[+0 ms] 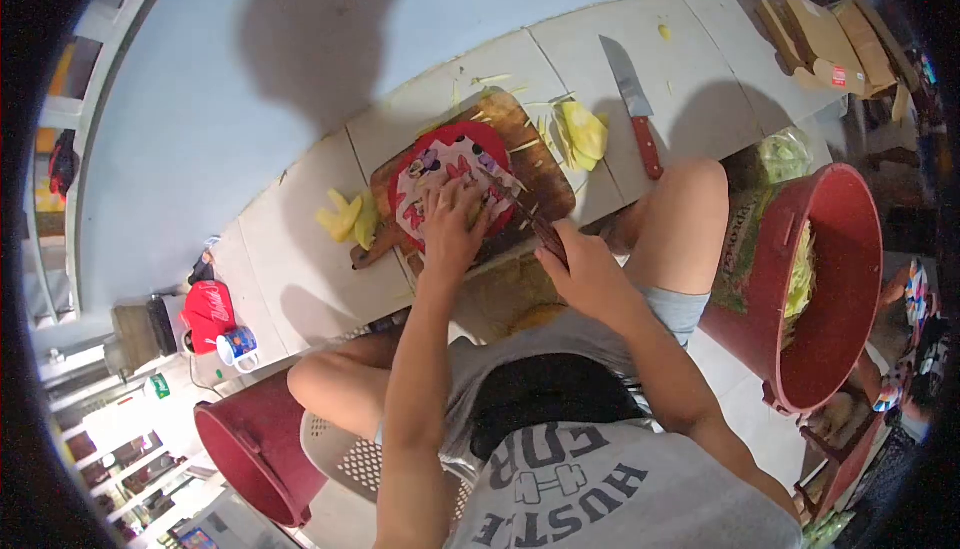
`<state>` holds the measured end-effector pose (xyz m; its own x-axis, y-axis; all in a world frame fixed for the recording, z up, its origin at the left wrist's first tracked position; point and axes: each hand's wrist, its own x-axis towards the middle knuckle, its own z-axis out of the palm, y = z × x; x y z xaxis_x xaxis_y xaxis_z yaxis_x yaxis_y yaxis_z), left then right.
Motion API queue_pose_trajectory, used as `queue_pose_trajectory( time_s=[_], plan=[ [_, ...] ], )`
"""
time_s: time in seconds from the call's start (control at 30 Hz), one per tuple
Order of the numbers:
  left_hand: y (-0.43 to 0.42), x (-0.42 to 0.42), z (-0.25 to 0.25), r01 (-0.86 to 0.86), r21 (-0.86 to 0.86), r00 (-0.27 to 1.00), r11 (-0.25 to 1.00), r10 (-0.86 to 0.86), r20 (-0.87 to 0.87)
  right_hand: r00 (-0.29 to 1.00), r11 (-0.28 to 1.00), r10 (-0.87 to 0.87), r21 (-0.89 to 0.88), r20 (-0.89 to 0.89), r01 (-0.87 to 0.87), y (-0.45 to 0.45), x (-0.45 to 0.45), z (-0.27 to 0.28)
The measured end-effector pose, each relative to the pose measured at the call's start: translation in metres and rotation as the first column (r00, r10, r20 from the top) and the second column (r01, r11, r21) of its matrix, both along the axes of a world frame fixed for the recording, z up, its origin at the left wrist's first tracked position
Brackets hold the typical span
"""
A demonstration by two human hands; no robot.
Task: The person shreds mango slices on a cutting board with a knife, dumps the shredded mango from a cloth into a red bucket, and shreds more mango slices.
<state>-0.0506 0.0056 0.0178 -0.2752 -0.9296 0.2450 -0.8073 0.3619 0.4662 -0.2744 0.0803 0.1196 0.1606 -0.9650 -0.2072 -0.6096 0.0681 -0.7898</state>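
Observation:
My right hand (577,267) grips a knife (540,229) by its dark handle, its narrow blade angled over a round red-rimmed cloth mat (418,156) with a cartoon print. On that mat my left hand (455,211) is closed over a yellow-green fruit piece (474,211), mostly hidden under the fingers. The mat lies on a wooden cutting board (545,174) scattered with thin pale shreds. Pale yellow-green fruit pieces (583,135) sit right of the board, and more cut pieces (345,219) lie to its left.
A large knife with a red handle (648,147) rests on the tiled ledge (690,59). Cardboard boxes (825,39) stand far right. A red bucket (840,279) holding pale shreds is at my right; another red bucket (250,439) is at my left, near a blue mug (237,346).

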Motion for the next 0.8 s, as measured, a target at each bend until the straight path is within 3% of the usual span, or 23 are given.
queue_pose_trajectory(
  time_s=[0.13,0.23,0.3,0.33,0.4,0.53,0.6,0.63,0.7,0.73,0.8],
  plan=[
    [0.004,0.019,0.020,0.196,0.044,0.981,0.980,-0.195,-0.024,1.000,1.000,-0.009,-0.012,-0.006,0.009,0.003,0.001,-0.003],
    [0.011,0.016,0.036,0.074,-0.001,0.988,0.997,-0.074,-0.134,0.996,0.999,0.053,0.017,-0.066,-0.052,-0.009,0.012,-0.002],
    [0.021,0.028,0.037,-0.102,-0.117,0.990,0.988,0.088,-0.112,0.993,0.985,0.094,-0.138,-0.065,-0.102,-0.015,0.020,-0.011],
    [0.027,0.030,0.038,-0.089,-0.116,0.991,0.989,0.076,-0.109,0.995,0.987,0.081,-0.137,-0.061,-0.089,-0.019,0.023,-0.011],
    [0.038,0.031,0.042,-0.068,0.036,0.988,0.997,0.073,-0.133,0.957,0.964,0.168,-0.165,-0.235,-0.210,-0.028,0.030,-0.011],
    [0.039,0.017,0.052,-0.030,-0.002,0.998,1.000,0.029,-0.056,0.868,0.950,0.286,0.003,-0.406,-0.311,-0.043,0.042,-0.014],
    [0.035,0.013,0.054,-0.046,0.143,0.995,0.989,0.058,-0.078,0.861,0.931,0.267,-0.115,-0.433,-0.347,-0.043,0.047,-0.007],
    [0.035,0.013,0.051,-0.040,0.146,0.996,0.989,0.052,-0.079,0.862,0.933,0.263,-0.112,-0.433,-0.341,-0.042,0.048,-0.008],
    [0.032,0.014,0.045,-0.035,0.126,0.995,0.991,0.047,-0.090,0.899,0.876,0.223,-0.327,-0.378,-0.355,-0.042,0.050,-0.012],
    [0.031,0.014,0.044,-0.031,0.128,0.995,0.991,0.043,-0.092,0.899,0.878,0.220,-0.325,-0.379,-0.352,-0.044,0.050,-0.016],
    [0.027,0.014,0.041,-0.028,0.136,0.999,0.990,0.034,-0.037,0.828,0.928,0.300,-0.056,-0.474,-0.368,-0.052,0.049,-0.021]
  ],
)
